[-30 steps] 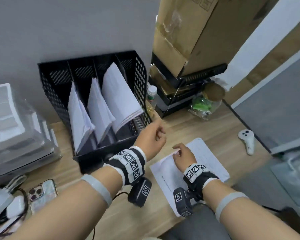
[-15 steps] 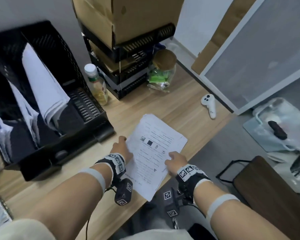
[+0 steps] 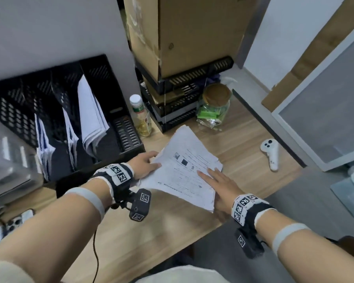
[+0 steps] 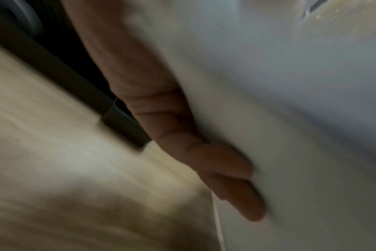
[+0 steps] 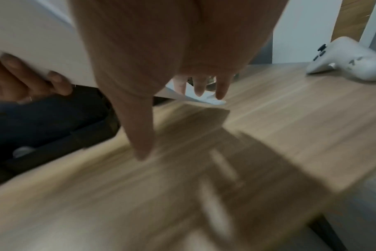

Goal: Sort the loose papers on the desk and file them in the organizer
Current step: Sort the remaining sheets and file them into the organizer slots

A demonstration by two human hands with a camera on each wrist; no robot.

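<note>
The left hand (image 3: 144, 164) gripped the limp, light paper stack (image 3: 184, 170) by its left edge, lifted above the desk (image 3: 243, 144) beside the organizer (image 3: 55, 111), while the right hand (image 3: 219, 183) lay flat and unclenched along its right edge, where support seemed needed against sagging.

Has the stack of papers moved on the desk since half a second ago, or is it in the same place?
Yes. The stack of papers is lifted off the desk at its left edge and now reaches closer to the black tray stack.
</note>
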